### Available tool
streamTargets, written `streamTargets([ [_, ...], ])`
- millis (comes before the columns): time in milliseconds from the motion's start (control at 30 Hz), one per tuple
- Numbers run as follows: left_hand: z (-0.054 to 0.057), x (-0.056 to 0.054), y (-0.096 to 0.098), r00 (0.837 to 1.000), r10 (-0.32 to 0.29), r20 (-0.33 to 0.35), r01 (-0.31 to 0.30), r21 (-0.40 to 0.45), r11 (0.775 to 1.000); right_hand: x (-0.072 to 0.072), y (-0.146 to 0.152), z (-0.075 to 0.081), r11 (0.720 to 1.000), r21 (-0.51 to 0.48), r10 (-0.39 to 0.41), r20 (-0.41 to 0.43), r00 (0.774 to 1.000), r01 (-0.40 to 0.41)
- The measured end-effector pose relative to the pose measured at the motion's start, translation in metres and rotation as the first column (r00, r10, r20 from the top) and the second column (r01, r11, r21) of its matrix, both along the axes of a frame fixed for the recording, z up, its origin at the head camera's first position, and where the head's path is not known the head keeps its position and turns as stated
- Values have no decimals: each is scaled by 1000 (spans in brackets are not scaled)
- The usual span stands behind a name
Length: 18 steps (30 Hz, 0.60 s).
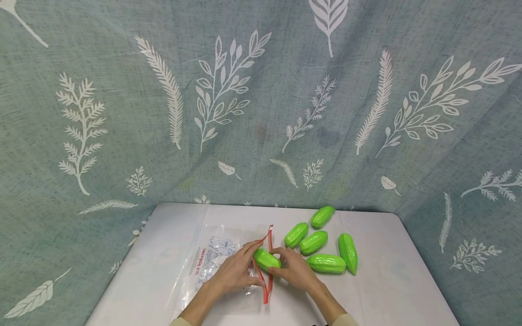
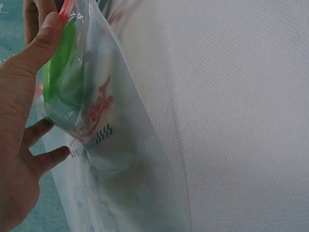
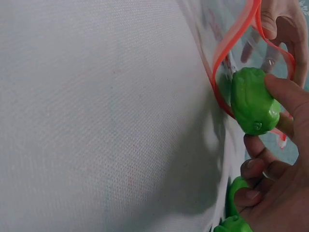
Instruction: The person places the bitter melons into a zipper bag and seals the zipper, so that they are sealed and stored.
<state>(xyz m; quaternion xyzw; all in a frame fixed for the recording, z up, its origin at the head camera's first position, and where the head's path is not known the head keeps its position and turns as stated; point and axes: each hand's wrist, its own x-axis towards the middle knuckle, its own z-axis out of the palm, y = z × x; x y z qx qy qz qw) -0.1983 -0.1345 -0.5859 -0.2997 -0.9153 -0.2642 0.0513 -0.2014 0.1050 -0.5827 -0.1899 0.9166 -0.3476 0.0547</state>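
A clear zip bag (image 1: pixel 220 253) with a red zip edge and printed pictures lies on the white table, its mouth facing right and spread apart. My left hand (image 1: pixel 238 271) grips the bag at its mouth; in the left wrist view the thumb (image 2: pixel 50 21) lies on the red edge. My right hand (image 1: pixel 295 269) pinches a ridged green plastic vegetable (image 1: pixel 267 260), shaped like a short cucumber, between thumb and fingers. Its far end is within the bag's mouth. In the right wrist view the red zip edge (image 3: pixel 236 36) loops around the green vegetable (image 3: pixel 251 99).
Several more green vegetables lie right of the bag, among them one close by the right hand (image 1: pixel 326 263), one at the back (image 1: pixel 322 217) and one upright in view at the far right (image 1: pixel 348 253). A leaf-patterned cloth (image 1: pixel 261 113) hangs behind the white table (image 1: pixel 391 280).
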Motion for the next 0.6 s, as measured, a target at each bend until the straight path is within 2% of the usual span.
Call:
streamTargets([
  [267, 3, 1, 0, 1000, 3, 21, -3, 13, 1000, 0, -4, 0, 999, 27, -27, -18, 999, 28],
  [467, 3, 2, -1, 1000, 6, 15, -7, 20, 1000, -1, -4, 0, 998, -22, -61, 40, 997, 62],
  [600, 3, 1, -2, 1000, 5, 28, -6, 28, 1000, -1, -3, -1, 997, -46, -52, 73, 996, 56],
])
